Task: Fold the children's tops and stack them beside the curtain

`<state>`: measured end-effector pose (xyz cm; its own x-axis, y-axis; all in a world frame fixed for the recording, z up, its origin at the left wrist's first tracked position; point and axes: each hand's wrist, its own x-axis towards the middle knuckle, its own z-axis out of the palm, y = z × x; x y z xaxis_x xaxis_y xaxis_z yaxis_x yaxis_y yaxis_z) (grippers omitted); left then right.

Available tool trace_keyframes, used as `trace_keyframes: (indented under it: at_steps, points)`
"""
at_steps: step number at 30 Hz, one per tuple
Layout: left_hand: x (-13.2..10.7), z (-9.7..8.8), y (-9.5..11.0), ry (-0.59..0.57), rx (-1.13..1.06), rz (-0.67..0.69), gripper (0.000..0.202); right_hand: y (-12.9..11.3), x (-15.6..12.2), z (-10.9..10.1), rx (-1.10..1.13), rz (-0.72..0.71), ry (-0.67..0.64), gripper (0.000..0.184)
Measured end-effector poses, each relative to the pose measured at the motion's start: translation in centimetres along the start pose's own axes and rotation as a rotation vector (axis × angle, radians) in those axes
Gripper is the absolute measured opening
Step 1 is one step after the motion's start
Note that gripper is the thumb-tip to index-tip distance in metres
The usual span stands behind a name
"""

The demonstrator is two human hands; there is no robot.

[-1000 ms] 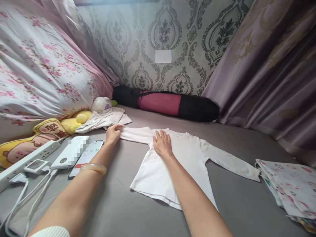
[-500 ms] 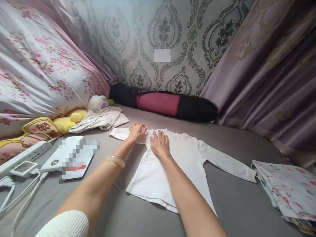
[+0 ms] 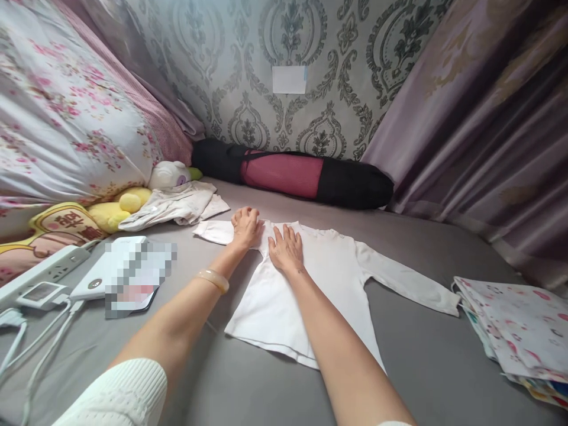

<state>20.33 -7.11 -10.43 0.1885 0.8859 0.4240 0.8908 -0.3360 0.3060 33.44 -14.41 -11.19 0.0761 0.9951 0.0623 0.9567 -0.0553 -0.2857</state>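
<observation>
A white long-sleeved shirt [image 3: 332,278] lies spread on the grey bed sheet, its collar pointing away from me and its sleeves out to both sides. My left hand [image 3: 246,228] is on the left sleeve close to the shoulder, its fingers curled in and closed on the cloth; the fingertips are partly hidden. Beside it, my right hand [image 3: 286,248] rests flat on the upper left of the shirt, fingers stretched out and a little apart. A pale bangle circles my left wrist.
Crumpled pale clothing [image 3: 177,206] and plush toys [image 3: 118,207] lie at the left. Nearer are a power strip [image 3: 48,273], a white power bank [image 3: 95,281] and cables. A black and pink bag [image 3: 284,176] lies along the wall. Folded patterned cloths [image 3: 519,331] sit at the right.
The fingers of my left hand have drawn in and curled more on the sleeve. My right hand stays flat on the shirt. The whole view has shifted slightly.
</observation>
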Motion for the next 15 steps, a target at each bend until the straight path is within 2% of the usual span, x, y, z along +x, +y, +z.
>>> trace_keyframes:
  at_steps: [2,7,9,15]
  points:
    - [-1.0,-1.1,-0.1,-0.004,-0.025,0.043,0.021,0.0,0.0,0.0,0.010,0.001,-0.001,0.056]
    - [-3.7,-3.7,-1.3,-0.261,-0.099,0.281,0.017,-0.1,0.1,0.0,0.019,-0.004,-0.018,0.057]
    - [-4.4,-4.1,-1.8,-0.323,-0.091,0.357,0.019,-0.1,0.1,-0.1,0.018,-0.002,-0.021,0.057]
    - [-5.0,-4.2,-2.2,-0.269,-0.005,0.526,0.027,-0.1,-0.1,-0.3,0.008,-0.004,-0.014,0.057]
